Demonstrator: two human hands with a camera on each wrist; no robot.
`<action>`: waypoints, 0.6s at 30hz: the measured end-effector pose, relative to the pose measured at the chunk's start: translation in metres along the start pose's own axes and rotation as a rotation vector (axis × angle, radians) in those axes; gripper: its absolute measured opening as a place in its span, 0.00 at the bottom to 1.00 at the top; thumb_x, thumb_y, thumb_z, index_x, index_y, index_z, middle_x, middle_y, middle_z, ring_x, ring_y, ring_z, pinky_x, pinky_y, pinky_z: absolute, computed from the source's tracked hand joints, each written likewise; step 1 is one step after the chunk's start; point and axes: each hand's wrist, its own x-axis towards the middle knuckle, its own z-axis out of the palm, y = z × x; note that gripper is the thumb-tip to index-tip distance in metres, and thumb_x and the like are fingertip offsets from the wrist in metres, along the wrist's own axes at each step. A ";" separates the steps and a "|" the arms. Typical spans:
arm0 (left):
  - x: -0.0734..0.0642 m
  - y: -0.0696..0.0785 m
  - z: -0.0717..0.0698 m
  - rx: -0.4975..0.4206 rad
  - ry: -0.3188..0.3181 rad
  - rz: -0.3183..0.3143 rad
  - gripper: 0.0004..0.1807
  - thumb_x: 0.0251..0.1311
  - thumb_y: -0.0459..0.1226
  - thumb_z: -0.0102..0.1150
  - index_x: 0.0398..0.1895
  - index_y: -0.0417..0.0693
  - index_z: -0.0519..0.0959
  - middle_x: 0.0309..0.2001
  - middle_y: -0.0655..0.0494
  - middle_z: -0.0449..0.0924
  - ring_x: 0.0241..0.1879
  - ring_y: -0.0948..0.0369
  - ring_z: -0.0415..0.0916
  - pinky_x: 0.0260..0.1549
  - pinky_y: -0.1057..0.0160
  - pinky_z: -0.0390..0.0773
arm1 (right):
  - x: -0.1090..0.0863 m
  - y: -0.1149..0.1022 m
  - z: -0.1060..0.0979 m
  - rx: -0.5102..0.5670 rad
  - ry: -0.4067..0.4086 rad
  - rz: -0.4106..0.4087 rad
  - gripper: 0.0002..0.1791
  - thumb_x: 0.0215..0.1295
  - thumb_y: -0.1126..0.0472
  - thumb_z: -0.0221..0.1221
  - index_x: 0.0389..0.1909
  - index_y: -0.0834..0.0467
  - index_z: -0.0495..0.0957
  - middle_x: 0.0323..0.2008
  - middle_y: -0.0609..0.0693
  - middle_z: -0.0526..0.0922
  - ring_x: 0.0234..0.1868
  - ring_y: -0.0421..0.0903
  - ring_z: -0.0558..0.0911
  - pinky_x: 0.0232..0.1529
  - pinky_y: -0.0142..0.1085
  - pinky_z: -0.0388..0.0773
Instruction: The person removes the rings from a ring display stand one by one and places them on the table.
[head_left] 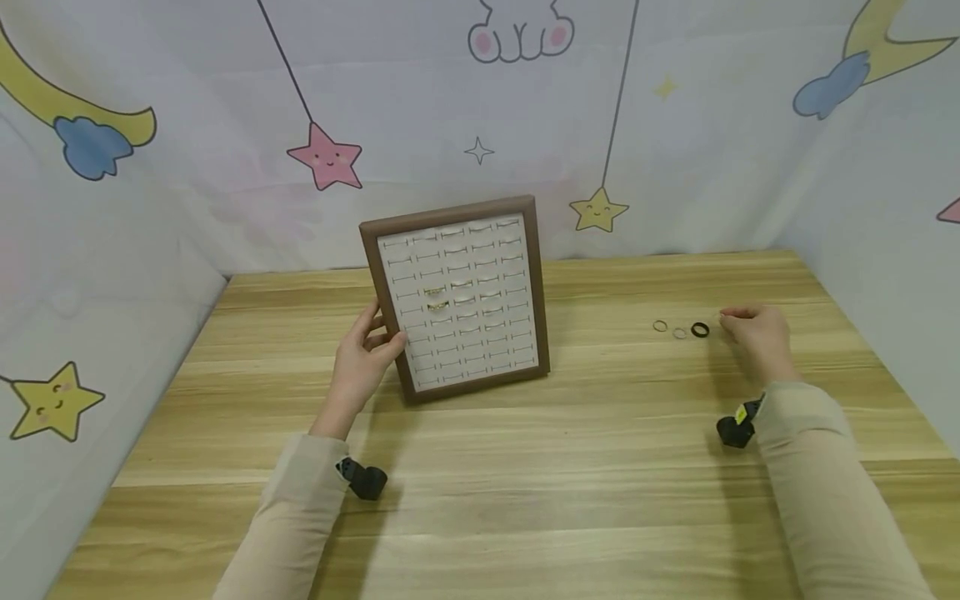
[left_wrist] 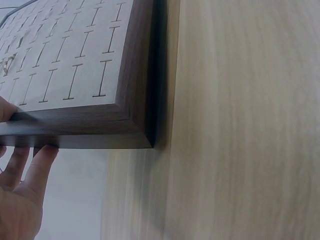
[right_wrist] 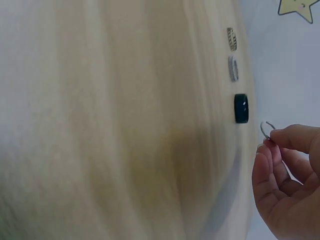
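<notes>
A brown-framed ring display board [head_left: 459,333] with rows of slots stands tilted on the table. My left hand [head_left: 363,357] grips its left edge, thumb on the front and fingers behind. Two gold rings [head_left: 437,298] sit in slots near the board's middle. Over at the right, my right hand [head_left: 759,335] pinches a thin silver ring [right_wrist: 263,131] between thumb and forefinger. Beside that hand lie a wide black ring [head_left: 700,330], a silver ring [head_left: 679,333] and a gold patterned ring [head_left: 660,326] in a short row.
The wood-grain table [head_left: 570,500] carries the board and the loose rings. Behind it hangs a pale curtain [head_left: 420,117] printed with stars and moons, close to the table's back edge. A small black camera [head_left: 363,480] is strapped at each wrist.
</notes>
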 end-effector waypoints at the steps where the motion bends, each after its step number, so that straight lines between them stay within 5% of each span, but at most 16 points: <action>1: 0.000 0.000 0.000 0.001 0.000 0.000 0.41 0.66 0.39 0.55 0.77 0.58 0.45 0.70 0.45 0.60 0.63 0.49 0.67 0.60 0.51 0.72 | 0.000 0.002 -0.001 0.007 -0.005 0.001 0.24 0.71 0.59 0.48 0.59 0.73 0.70 0.35 0.43 0.78 0.26 0.25 0.72 0.29 0.23 0.74; 5: -0.001 0.000 0.000 0.001 -0.001 -0.001 0.41 0.66 0.39 0.55 0.77 0.59 0.45 0.70 0.45 0.60 0.64 0.49 0.67 0.60 0.50 0.72 | 0.002 0.009 -0.002 0.035 -0.030 0.035 0.24 0.70 0.60 0.49 0.59 0.74 0.69 0.23 0.27 0.70 0.25 0.26 0.73 0.28 0.23 0.75; 18: 0.000 0.000 -0.001 0.005 0.001 0.003 0.41 0.66 0.39 0.55 0.77 0.57 0.44 0.70 0.44 0.60 0.63 0.49 0.67 0.60 0.50 0.72 | 0.008 0.014 -0.003 0.004 -0.076 0.100 0.25 0.68 0.62 0.50 0.60 0.74 0.68 0.19 0.29 0.72 0.22 0.26 0.74 0.28 0.23 0.76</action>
